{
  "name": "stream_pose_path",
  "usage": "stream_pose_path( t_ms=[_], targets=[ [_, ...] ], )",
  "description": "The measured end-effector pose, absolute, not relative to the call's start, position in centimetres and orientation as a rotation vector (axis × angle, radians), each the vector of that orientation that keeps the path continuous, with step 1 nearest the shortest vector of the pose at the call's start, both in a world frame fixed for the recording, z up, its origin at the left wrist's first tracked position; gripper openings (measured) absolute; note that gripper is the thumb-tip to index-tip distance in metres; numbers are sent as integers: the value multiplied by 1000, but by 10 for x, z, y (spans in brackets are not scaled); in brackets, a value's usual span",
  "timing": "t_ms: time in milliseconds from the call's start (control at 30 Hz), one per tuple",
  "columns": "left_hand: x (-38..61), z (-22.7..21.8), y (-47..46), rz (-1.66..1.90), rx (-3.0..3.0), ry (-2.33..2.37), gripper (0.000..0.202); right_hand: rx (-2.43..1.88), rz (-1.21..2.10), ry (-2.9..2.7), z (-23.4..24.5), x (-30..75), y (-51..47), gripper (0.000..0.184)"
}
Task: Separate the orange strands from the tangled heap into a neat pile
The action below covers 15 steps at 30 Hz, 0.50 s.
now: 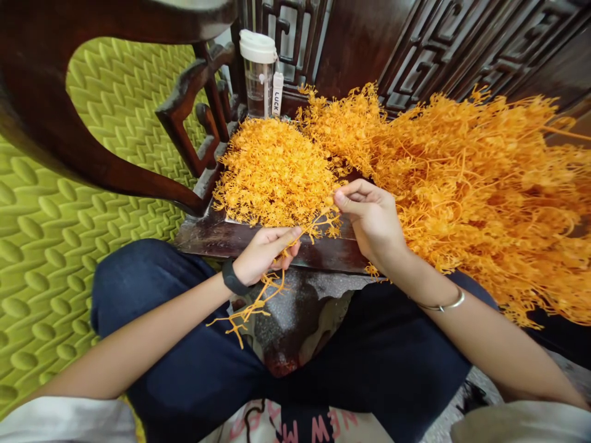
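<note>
My left hand (265, 253) is closed around an orange plastic branch sprig (252, 304) that hangs down below the hand over my lap. My right hand (369, 218) pinches the upper end of the same sprig with thumb and fingers, right at the edge of a rounded pile of small orange pieces (274, 172). A much larger heap of long orange branches (484, 191) lies to the right, behind my right wrist. Both piles rest on a dark wooden seat (221, 237).
A clear bottle with a white lid (257, 74) and a small white tube stand behind the pile against carved dark wood panels (443, 49). A curved chair arm (92, 154) crosses the upper left. A green quilted mat (41, 258) covers the floor at left.
</note>
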<state>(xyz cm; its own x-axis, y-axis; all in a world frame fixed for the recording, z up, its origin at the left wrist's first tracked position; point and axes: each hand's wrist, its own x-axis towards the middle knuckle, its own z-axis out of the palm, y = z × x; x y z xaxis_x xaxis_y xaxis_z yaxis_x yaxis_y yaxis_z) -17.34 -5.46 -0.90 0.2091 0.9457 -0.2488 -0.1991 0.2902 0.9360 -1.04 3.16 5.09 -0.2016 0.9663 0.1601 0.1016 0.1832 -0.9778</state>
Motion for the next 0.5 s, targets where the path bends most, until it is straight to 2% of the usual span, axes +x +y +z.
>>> stream_pose_path(
  t_ms=[100, 167, 233, 367, 500],
  targets=[
    [-171, -19, -67, 866, 983, 1055, 44, -992, 893, -1276, 69, 12, 63, 16],
    [-167, -28, -74, 787, 1008, 1045, 43, -945, 732, -1188, 78, 29, 81, 13],
    [-163, -33, -75, 758, 1011, 1015, 42, -930, 563, -1334, 79, 38, 87, 10],
    [-157, -32, -67, 797, 1008, 951, 37, -855, 381, -1593, 68, 30, 76, 32],
    [-158, -28, -63, 846, 1050, 903, 26, -861, 309, -1604, 59, 12, 66, 34]
  ],
)
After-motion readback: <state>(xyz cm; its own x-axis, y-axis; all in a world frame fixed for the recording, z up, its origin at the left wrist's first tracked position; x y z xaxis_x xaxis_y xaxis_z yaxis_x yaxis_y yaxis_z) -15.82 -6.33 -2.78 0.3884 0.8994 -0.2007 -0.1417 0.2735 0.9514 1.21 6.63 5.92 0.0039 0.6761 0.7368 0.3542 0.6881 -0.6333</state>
